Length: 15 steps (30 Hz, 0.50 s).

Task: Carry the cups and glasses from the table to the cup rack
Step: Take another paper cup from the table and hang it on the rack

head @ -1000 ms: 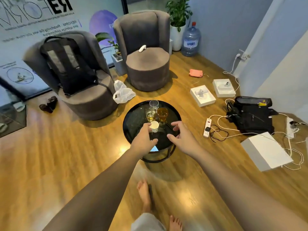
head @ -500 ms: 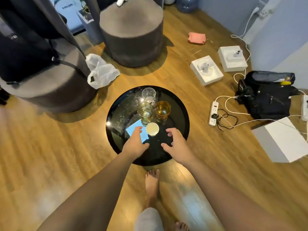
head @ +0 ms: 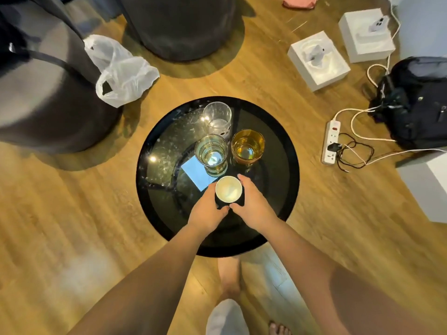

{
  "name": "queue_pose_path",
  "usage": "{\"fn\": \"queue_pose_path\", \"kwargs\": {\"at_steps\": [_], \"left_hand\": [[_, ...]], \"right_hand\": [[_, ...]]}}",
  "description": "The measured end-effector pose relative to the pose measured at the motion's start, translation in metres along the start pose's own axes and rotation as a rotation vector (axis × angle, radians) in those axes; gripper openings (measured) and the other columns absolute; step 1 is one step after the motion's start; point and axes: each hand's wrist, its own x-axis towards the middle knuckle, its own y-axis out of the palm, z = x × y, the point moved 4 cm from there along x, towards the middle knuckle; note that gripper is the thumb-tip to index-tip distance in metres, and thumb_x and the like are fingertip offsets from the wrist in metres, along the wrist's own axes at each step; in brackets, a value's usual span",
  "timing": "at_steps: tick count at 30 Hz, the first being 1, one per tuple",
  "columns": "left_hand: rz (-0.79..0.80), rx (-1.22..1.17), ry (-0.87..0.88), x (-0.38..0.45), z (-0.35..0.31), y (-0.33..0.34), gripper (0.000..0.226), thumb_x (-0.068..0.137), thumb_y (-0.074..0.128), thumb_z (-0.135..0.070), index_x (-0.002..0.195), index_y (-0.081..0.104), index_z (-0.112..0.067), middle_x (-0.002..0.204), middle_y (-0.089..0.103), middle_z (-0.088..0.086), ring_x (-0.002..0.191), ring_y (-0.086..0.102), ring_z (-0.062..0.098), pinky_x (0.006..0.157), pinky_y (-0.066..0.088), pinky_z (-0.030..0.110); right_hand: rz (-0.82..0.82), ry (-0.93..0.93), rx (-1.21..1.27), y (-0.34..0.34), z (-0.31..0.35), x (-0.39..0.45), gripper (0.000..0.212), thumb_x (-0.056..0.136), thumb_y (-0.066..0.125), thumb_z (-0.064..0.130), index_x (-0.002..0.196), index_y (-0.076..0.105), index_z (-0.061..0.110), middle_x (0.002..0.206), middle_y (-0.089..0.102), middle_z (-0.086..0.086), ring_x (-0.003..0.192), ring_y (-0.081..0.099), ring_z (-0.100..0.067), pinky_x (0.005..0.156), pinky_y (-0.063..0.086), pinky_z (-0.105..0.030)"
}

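small round cup — glossy black table

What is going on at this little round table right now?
A person stands over a black table and cups both hands, left hand and right hand, around a small white cup at its near side. Three glasses stand untouched behind it: a greenish glass, an amber glass and a clear glass. Nothing has left the table; no rack shows.

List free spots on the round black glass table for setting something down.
Round black glass table: bare left part, from rim to greenish glass; bare right edge beyond amber glass. Crowded centre: clear glass, small white cup between left hand and right hand.
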Motion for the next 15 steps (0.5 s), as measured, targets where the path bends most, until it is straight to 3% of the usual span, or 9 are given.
{"fn": "queue_pose_path", "kwargs": {"at_steps": [4, 8, 12, 15], "left_hand": [[-0.008, -0.041, 0.054, 0.000, -0.014, -0.005, 0.060, 0.090, 0.072, -0.023, 0.142, 0.042, -0.030, 0.132, 0.060, -0.008, 0.098, 0.061, 0.010, 0.088, 0.055, 0.033], [0.002, -0.134, 0.129, -0.016, -0.048, -0.024, 0.066, 0.090, 0.073, -0.037, 0.147, 0.039, -0.033, 0.143, 0.053, -0.013, 0.119, 0.057, 0.010, 0.096, 0.055, 0.035], [0.053, -0.177, 0.230, -0.041, -0.111, -0.044, 0.075, 0.087, 0.076, -0.033, 0.148, 0.034, -0.030, 0.144, 0.051, -0.010, 0.128, 0.052, 0.008, 0.103, 0.051, 0.033], [0.044, -0.205, 0.299, -0.063, -0.176, -0.061, 0.074, 0.081, 0.076, -0.027, 0.144, 0.038, -0.027, 0.132, 0.056, -0.011, 0.125, 0.055, 0.009, 0.103, 0.049, 0.033]], "right_hand": [[-0.019, -0.010, 0.065, -0.005, 0.005, 0.001, 0.066, 0.086, 0.076, 0.028, 0.141, 0.040, 0.033, 0.141, 0.051, 0.008, 0.128, 0.051, -0.015, 0.105, 0.048, -0.038], [-0.054, -0.030, 0.149, -0.036, 0.025, -0.022, 0.065, 0.085, 0.075, 0.042, 0.140, 0.043, 0.033, 0.135, 0.054, 0.012, 0.121, 0.053, -0.008, 0.099, 0.051, -0.035], [-0.157, -0.044, 0.177, -0.092, 0.056, -0.059, 0.064, 0.083, 0.075, 0.046, 0.136, 0.043, 0.033, 0.128, 0.055, 0.014, 0.109, 0.057, -0.008, 0.090, 0.052, -0.030], [-0.288, -0.077, 0.221, -0.146, 0.079, -0.102, 0.059, 0.084, 0.074, 0.046, 0.130, 0.043, 0.028, 0.121, 0.055, 0.013, 0.107, 0.055, -0.007, 0.082, 0.046, -0.020]]}}
